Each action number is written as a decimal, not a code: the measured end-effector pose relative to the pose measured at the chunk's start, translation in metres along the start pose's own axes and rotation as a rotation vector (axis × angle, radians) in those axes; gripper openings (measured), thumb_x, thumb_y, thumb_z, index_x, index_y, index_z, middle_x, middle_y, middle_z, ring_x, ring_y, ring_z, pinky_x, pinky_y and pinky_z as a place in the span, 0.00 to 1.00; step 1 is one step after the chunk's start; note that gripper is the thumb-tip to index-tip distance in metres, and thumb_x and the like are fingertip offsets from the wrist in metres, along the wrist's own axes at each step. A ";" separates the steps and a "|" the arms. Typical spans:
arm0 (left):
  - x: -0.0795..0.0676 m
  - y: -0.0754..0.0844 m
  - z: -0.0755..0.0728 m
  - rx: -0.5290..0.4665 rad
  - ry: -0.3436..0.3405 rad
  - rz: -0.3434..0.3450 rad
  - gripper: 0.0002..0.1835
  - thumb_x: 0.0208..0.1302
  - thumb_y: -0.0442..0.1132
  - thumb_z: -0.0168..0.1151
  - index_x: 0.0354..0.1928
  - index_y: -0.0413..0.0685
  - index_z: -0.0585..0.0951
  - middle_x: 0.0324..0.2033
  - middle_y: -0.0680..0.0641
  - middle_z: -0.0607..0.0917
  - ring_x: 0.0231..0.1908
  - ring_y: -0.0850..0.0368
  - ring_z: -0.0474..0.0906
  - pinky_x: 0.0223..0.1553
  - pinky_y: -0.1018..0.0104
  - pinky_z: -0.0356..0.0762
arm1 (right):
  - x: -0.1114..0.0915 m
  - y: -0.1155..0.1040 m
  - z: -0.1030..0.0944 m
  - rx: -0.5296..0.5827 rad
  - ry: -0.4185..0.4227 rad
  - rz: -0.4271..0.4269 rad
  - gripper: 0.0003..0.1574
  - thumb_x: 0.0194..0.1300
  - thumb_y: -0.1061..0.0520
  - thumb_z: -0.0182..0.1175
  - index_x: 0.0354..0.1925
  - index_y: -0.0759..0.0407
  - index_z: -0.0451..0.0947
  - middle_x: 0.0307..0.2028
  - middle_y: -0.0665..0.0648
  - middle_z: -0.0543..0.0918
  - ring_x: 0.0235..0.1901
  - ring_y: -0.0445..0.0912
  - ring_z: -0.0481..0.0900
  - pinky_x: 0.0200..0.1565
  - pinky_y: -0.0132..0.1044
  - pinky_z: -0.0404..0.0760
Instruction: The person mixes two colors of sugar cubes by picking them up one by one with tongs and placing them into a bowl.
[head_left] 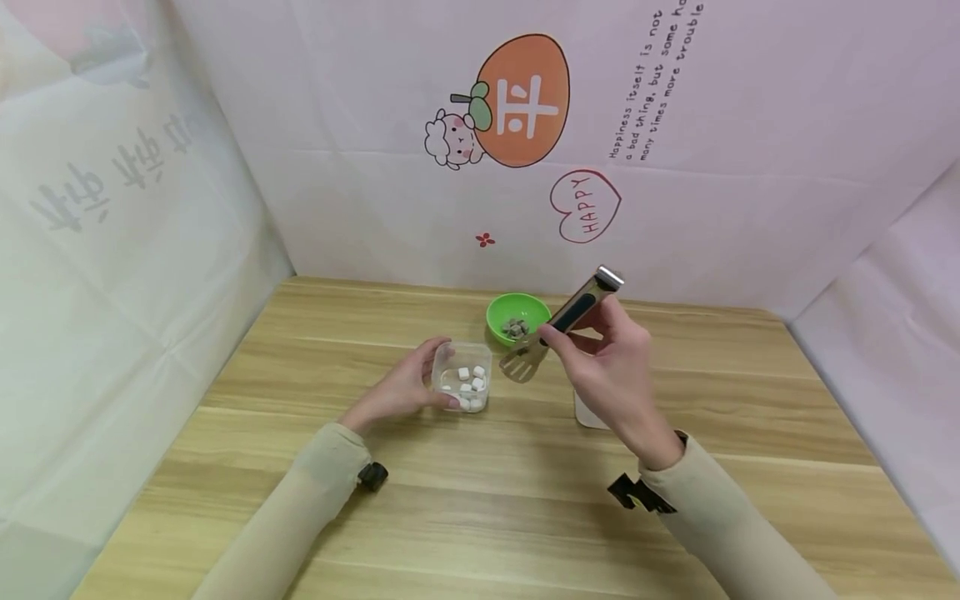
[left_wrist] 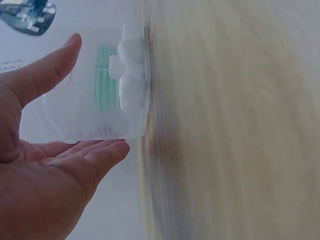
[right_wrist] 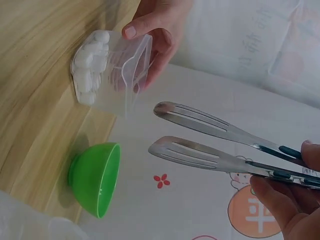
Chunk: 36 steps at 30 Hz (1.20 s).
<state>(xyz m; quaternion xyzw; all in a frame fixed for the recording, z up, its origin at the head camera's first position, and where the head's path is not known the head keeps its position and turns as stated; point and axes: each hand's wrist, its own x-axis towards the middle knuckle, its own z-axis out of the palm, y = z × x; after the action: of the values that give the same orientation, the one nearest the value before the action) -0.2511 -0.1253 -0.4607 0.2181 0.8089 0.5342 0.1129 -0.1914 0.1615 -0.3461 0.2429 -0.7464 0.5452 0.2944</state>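
My left hand (head_left: pixel 405 385) holds a clear plastic box (head_left: pixel 450 357) at its side, thumb in front and fingers behind. Several white cubes (head_left: pixel 477 384) lie on the floor of the box, which stands on the table. In the left wrist view the thumb and fingers lie along two walls of the box (left_wrist: pixel 80 80). My right hand (head_left: pixel 618 367) grips a pair of slotted metal tongs (head_left: pixel 573 312) by the dark-inlaid handle. Their tips hang between the box and a green bowl (head_left: pixel 498 310). The right wrist view shows the tong arms (right_wrist: pixel 195 152) apart, with nothing between them.
Several grey-brown pieces (head_left: pixel 515 328) lie in the green bowl near the table's back edge. A pale container (head_left: pixel 588 412) stands partly hidden beneath my right hand. Printed white cloth (head_left: pixel 375 192) hangs behind and beside the wooden table (head_left: pixel 480 517).
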 end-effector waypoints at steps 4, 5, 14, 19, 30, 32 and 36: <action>0.000 0.002 -0.001 0.000 -0.003 -0.009 0.56 0.53 0.26 0.81 0.79 0.30 0.55 0.73 0.29 0.68 0.74 0.35 0.63 0.76 0.48 0.61 | 0.005 0.005 0.015 0.028 -0.044 -0.009 0.19 0.59 0.72 0.75 0.45 0.64 0.79 0.36 0.55 0.87 0.36 0.47 0.87 0.42 0.37 0.90; 0.000 0.002 -0.001 -0.001 -0.004 -0.011 0.56 0.53 0.26 0.81 0.79 0.30 0.55 0.73 0.29 0.68 0.74 0.35 0.63 0.76 0.48 0.61 | 0.006 0.006 0.020 0.028 -0.058 -0.013 0.19 0.60 0.71 0.75 0.46 0.63 0.79 0.36 0.54 0.87 0.36 0.48 0.87 0.41 0.38 0.90; -0.001 0.005 -0.002 0.022 0.003 -0.032 0.55 0.54 0.28 0.81 0.79 0.31 0.56 0.73 0.29 0.68 0.72 0.33 0.66 0.73 0.46 0.66 | 0.012 0.029 0.062 0.016 -0.153 -0.066 0.18 0.62 0.66 0.76 0.46 0.63 0.79 0.35 0.55 0.86 0.33 0.48 0.86 0.38 0.35 0.90; -0.002 0.007 -0.002 0.016 0.003 -0.056 0.55 0.54 0.28 0.82 0.79 0.34 0.58 0.76 0.33 0.66 0.74 0.36 0.64 0.74 0.47 0.64 | 0.013 0.042 0.079 0.002 -0.196 -0.059 0.18 0.61 0.67 0.77 0.45 0.66 0.78 0.35 0.57 0.86 0.33 0.48 0.86 0.36 0.34 0.90; -0.002 0.007 -0.005 0.069 -0.003 -0.109 0.55 0.55 0.34 0.83 0.81 0.42 0.59 0.78 0.38 0.64 0.76 0.39 0.61 0.76 0.48 0.61 | 0.010 0.062 0.103 -0.008 -0.222 -0.007 0.17 0.61 0.69 0.75 0.43 0.63 0.77 0.32 0.56 0.86 0.33 0.46 0.85 0.33 0.33 0.89; -0.002 0.008 -0.004 0.073 -0.004 -0.113 0.55 0.56 0.35 0.83 0.81 0.42 0.59 0.78 0.38 0.63 0.76 0.39 0.61 0.76 0.48 0.61 | 0.009 0.063 0.104 -0.002 -0.217 -0.005 0.17 0.61 0.70 0.75 0.43 0.63 0.77 0.31 0.56 0.86 0.32 0.47 0.85 0.33 0.34 0.89; -0.002 0.008 -0.004 0.067 -0.002 -0.109 0.55 0.56 0.34 0.83 0.81 0.41 0.59 0.78 0.38 0.64 0.76 0.39 0.61 0.76 0.48 0.62 | 0.009 0.065 0.106 -0.004 -0.216 -0.008 0.17 0.61 0.70 0.75 0.44 0.64 0.78 0.31 0.57 0.86 0.32 0.47 0.86 0.34 0.35 0.90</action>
<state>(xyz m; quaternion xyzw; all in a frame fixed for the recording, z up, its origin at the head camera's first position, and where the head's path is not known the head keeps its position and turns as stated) -0.2492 -0.1267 -0.4519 0.1777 0.8368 0.4998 0.1354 -0.2602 0.0787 -0.4080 0.3027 -0.7738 0.5132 0.2151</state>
